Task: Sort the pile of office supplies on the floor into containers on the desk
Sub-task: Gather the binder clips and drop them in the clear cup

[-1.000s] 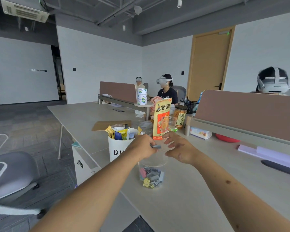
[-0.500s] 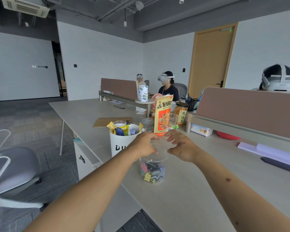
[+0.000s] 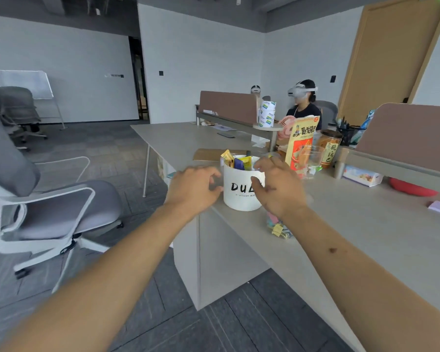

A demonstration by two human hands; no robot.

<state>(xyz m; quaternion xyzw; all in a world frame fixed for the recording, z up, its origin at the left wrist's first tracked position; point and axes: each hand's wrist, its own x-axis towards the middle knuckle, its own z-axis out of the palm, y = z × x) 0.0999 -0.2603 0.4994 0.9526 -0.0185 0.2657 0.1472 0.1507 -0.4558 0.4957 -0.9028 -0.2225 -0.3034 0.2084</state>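
Note:
A white mug [image 3: 241,191] with black lettering stands near the desk's left edge, stuffed with yellow and blue packets [image 3: 236,162]. Just left of it my left hand [image 3: 193,190] hovers with fingers loosely curled and nothing in them. In front of the mug's right side my right hand [image 3: 277,185] is spread with relaxed fingers, holding nothing. Behind my right wrist stands a clear plastic cup of coloured binder clips [image 3: 280,228], mostly hidden by the arm. The pile on the floor is out of view.
The beige desk [image 3: 366,240] runs back to brown dividers [image 3: 417,133]. An orange snack bag [image 3: 301,143], a clear glass [image 3: 311,158] and a jar [image 3: 329,148] stand behind the mug. A grey office chair [image 3: 48,199] sits at left. People in headsets sit at the far desk.
The view swung left and down. Both hands left the rim of the clear cup and moved left, beside the white mug. The small clip pinched a second ago is gone from my fingers.

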